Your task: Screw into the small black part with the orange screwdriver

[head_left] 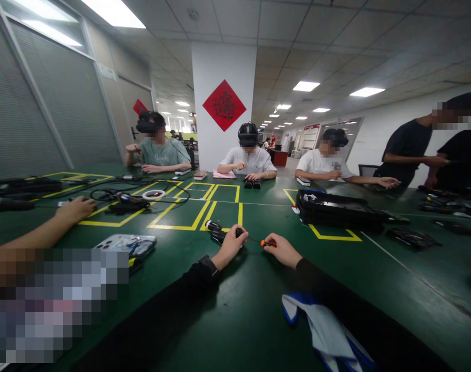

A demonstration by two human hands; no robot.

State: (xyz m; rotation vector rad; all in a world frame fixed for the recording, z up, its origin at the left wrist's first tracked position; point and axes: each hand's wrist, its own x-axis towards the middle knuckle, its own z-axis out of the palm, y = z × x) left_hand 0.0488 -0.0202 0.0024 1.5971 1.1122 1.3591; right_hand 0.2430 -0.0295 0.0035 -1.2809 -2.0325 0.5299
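Work in progress above the green table [254, 320], nearer the wearer's edge than the far edge: the left hand [230, 247] pinches a thin black-ended rod [240, 232], the right hand [284, 251] a small orange piece [262, 243], neither set down, any joint between them unclear.

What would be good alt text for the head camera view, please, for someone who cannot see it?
A person's left hand holds a black item and the right hand pinches a small orange piece, a thin dark line between them, above a green table. Blue-and-white fabric lies beside the right forearm; across the table sit three people wearing headsets.
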